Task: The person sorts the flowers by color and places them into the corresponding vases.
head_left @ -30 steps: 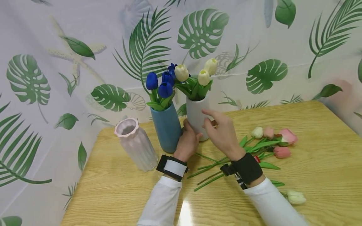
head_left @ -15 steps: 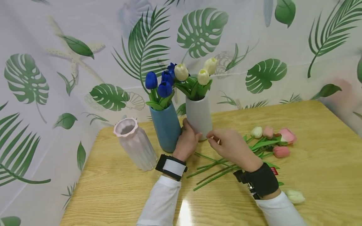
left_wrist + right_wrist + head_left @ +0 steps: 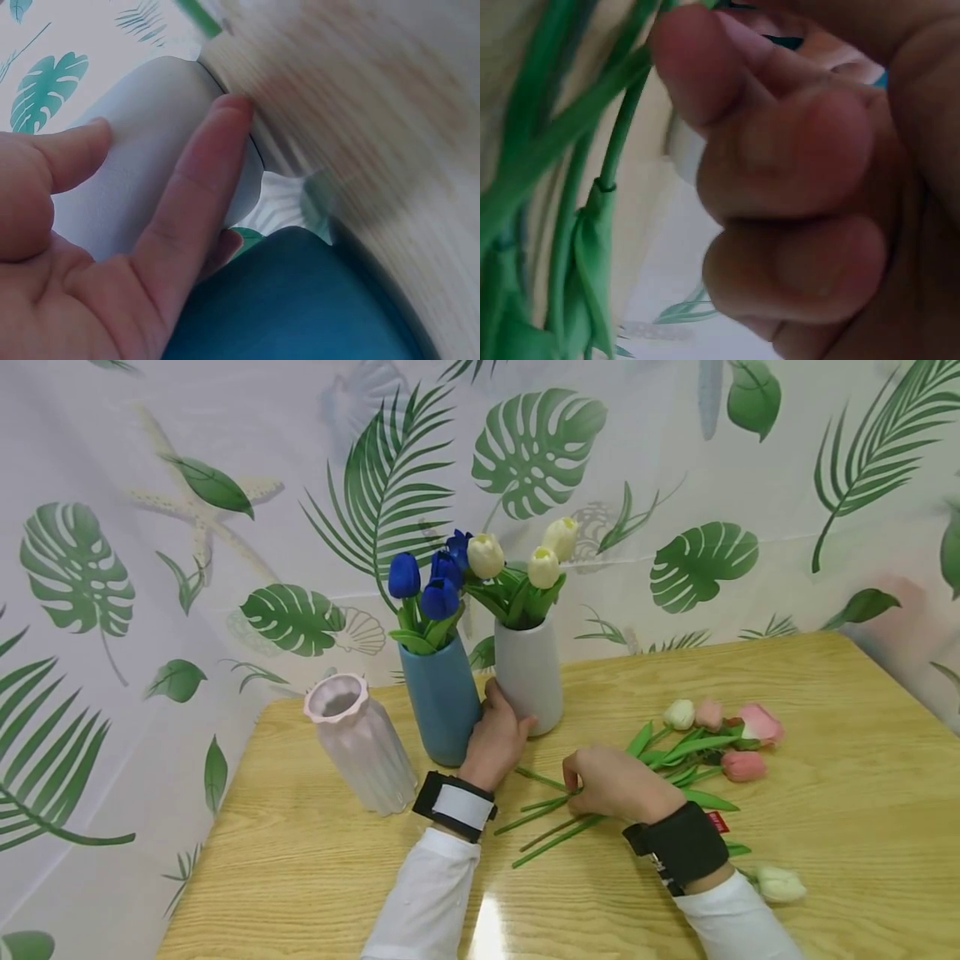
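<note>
My left hand (image 3: pixel 497 735) is at the base of the white vase (image 3: pixel 528 672), which holds cream tulips (image 3: pixel 543 567). In the left wrist view, its thumb and straight index finger lie spread along the white vase (image 3: pixel 154 127). The blue vase (image 3: pixel 441 702), with blue tulips (image 3: pixel 439 598) in it, stands just left of that hand. Over the loose flowers, my right hand (image 3: pixel 622 783) has its fingers curled and pinches a green flower stem (image 3: pixel 570 135) at the fingertips. Which bloom this stem belongs to cannot be told.
A pale pink ribbed vase (image 3: pixel 363 747) with nothing showing in its mouth stands at the left. Loose flowers with a white tulip (image 3: pixel 678 715), pink tulip (image 3: pixel 744 766) and pink rose (image 3: pixel 761 725) lie at the right. Another white tulip (image 3: pixel 780 884) lies nearer. Behind hangs a leaf-print cloth (image 3: pixel 712 468).
My right hand has come down from beside the white vase to the stems on the table and now pinches one. My left hand and the vases have stayed put.
</note>
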`<state>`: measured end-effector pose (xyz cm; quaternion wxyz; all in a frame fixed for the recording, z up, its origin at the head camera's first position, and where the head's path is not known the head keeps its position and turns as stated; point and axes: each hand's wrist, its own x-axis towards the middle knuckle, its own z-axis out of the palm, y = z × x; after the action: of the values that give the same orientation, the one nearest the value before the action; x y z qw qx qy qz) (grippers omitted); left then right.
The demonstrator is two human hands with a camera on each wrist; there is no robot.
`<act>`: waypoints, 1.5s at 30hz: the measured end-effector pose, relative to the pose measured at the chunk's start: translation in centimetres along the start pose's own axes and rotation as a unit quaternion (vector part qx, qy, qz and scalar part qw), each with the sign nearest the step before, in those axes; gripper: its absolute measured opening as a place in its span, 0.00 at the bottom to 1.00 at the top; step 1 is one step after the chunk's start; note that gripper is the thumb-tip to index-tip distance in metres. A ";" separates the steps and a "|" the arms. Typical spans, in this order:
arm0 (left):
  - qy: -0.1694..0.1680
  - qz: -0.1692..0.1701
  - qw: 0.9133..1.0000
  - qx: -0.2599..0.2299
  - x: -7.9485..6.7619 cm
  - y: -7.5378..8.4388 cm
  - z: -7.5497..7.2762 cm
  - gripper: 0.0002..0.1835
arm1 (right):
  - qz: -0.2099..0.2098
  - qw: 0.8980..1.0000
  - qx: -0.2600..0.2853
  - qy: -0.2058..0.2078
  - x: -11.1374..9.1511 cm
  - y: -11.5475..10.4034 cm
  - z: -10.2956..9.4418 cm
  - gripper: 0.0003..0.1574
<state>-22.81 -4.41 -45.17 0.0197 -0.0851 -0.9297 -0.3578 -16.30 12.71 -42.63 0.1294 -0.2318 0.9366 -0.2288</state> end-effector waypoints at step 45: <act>-0.054 -0.014 0.997 -0.051 0.2 0.0 -0.9 0.44 | 0.198 0.813 0.482 0.260 1.0 2.2 2.7 0.25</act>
<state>-23.04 -4.97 -44.47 -0.0397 -0.0922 -0.9112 -0.3996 -16.99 12.93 -46.16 0.0188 0.1186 0.7310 -0.6717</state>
